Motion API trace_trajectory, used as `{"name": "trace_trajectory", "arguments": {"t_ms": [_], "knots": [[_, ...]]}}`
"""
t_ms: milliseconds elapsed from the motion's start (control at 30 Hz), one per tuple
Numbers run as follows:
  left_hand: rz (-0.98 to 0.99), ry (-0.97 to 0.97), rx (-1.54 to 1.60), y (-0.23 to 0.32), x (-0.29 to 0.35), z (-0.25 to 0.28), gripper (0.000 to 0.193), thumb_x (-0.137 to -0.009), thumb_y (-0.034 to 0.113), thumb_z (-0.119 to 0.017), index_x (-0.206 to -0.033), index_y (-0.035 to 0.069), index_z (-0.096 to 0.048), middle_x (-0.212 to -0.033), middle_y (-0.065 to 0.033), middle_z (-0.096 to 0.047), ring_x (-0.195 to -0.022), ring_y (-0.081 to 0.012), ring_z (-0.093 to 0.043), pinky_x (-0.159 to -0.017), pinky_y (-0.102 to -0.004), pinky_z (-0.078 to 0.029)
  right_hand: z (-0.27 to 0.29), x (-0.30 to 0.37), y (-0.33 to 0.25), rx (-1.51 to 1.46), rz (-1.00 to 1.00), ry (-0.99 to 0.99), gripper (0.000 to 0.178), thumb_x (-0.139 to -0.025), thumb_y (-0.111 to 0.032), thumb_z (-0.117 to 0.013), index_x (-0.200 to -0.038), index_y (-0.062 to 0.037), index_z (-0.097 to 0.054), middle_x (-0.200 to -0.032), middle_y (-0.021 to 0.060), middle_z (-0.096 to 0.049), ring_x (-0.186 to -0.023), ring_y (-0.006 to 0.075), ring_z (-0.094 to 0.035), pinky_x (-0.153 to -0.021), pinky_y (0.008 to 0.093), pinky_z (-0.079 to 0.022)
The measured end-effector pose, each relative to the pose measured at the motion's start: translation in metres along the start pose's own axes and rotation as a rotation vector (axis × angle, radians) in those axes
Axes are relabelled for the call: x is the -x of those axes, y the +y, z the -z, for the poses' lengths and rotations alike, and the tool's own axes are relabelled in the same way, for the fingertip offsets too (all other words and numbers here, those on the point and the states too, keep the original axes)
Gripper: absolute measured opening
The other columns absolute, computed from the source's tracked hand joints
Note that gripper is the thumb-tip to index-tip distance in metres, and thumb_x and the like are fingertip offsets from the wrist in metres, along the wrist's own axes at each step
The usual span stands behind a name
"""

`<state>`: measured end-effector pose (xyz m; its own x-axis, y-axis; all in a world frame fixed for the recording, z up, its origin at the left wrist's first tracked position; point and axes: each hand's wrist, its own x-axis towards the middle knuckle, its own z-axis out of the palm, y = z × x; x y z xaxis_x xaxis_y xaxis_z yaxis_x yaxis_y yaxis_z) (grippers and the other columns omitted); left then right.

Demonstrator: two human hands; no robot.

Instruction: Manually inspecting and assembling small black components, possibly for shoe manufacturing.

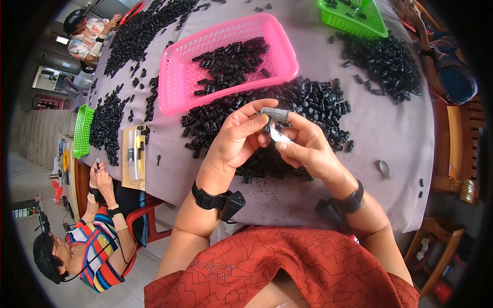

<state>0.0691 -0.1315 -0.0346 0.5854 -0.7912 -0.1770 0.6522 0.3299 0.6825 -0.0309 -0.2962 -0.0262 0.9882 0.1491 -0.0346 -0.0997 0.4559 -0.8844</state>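
Note:
Over the near side of a heap of short black ribbed plastic pieces point(313, 105), my two hands meet. My left hand point(233, 138) is closed, pinching a small black piece point(266, 129) that the fingers mostly hide. Between thumb and fingers my right hand point(308, 146) grips a small shiny flat piece, like a short blade point(278, 136), against or close beside the black piece. A grey speckled sleeve point(277, 114) covers the tip of my right index finger and reaches to the left fingertips.
Beyond the heap stands a pink basket point(174, 97) with more black pieces. Green baskets point(82, 131) point(354, 28) and other piles lie around the cloth-covered table point(205, 169). A cardboard tray point(134, 177) is at left, a grey curved scrap point(384, 169) at right. Co-workers sit left, far left and right.

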Motion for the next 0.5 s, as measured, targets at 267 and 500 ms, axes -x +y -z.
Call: {"name": "trace_trajectory", "arguments": {"t_ms": [267, 500], "knots": [[0.02, -0.02, 0.006, -0.0015, -0.0002, -0.001, 0.04, -0.091, 0.01, -0.062, -0.129, 0.003, -0.052, -0.098, -0.0054, -0.065, -0.066, -0.0056, -0.058, -0.057, -0.0171, -0.049, 0.0072, -0.0014, 0.0025, -0.018, 0.001, 0.0, 0.045, -0.092, -0.013, -0.063, -0.132, -0.0003, -0.047, -0.072, -0.0035, -0.053, -0.056, 0.0021, -0.044, -0.046, 0.0165, -0.033], [0.007, 0.017, 0.017, -0.002, -0.0008, -0.0032, 0.039, -0.091, 0.01, -0.063, -0.128, 0.003, -0.052, -0.097, -0.0052, -0.065, -0.064, -0.0056, -0.056, -0.056, -0.0171, -0.048, 0.0054, -0.0015, 0.0006, -0.038, -0.016, -0.009, 0.044, -0.092, -0.013, -0.064, -0.131, -0.0006, -0.047, -0.071, -0.0037, -0.052, -0.054, 0.002, -0.043, -0.046, 0.0168, -0.033]]}}
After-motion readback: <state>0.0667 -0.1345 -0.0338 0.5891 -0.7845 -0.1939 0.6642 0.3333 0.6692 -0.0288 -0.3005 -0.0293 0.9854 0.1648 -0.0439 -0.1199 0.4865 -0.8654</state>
